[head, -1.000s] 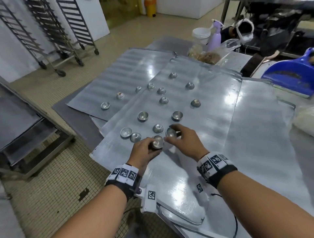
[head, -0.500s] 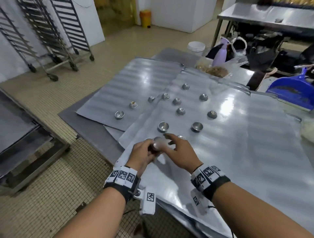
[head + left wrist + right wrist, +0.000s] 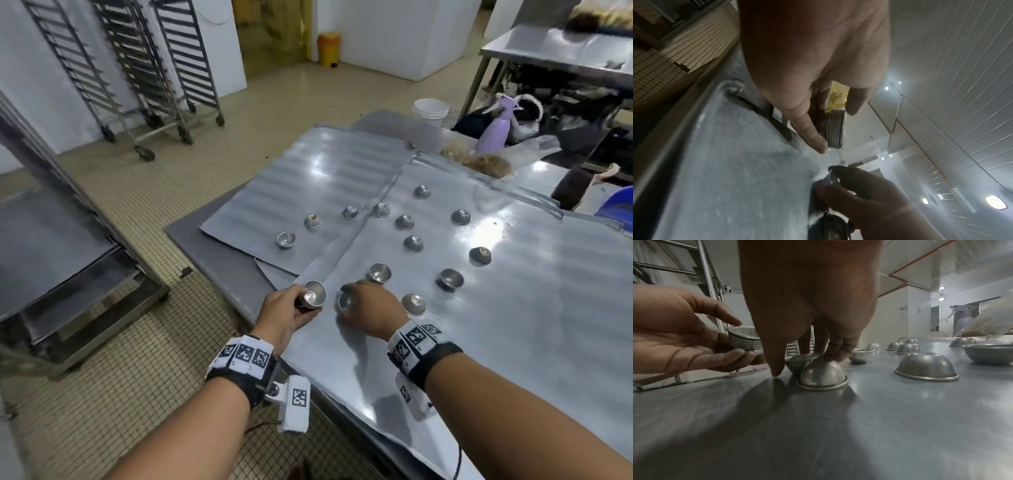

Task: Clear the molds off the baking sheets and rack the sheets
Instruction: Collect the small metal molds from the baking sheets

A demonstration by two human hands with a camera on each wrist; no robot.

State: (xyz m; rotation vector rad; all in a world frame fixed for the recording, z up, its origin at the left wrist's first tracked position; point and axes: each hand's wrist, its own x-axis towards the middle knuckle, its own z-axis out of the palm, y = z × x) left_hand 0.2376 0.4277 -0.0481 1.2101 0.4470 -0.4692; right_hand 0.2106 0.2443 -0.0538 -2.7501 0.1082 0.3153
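Observation:
Small metal cup molds lie scattered over two overlapping baking sheets, the near sheet (image 3: 479, 325) and the far sheet (image 3: 308, 178). Some stand upright, others are upside down. My left hand (image 3: 301, 303) holds a nested stack of molds (image 3: 314, 294) at the near sheet's left edge, pinched between thumb and fingers (image 3: 835, 128). My right hand (image 3: 349, 301) is down on the near sheet just right of the stack, its fingertips pinching an upright mold (image 3: 801, 360). An upside-down mold (image 3: 822, 376) sits right in front of it. Another upside-down mold (image 3: 413, 303) lies by my right wrist.
Wheeled sheet racks (image 3: 154, 68) stand across the tiled floor at the back left. A low cart with flat sheets (image 3: 51, 257) is at the left. A purple spray bottle (image 3: 496, 126), stacked white cups (image 3: 430, 109) and a bag of crumbs (image 3: 479, 162) crowd the table's far end.
My hands have come apart. The left hand carried the stack leftward to the sheet's edge, and the right hand dropped from the stack onto a mold on the sheet.

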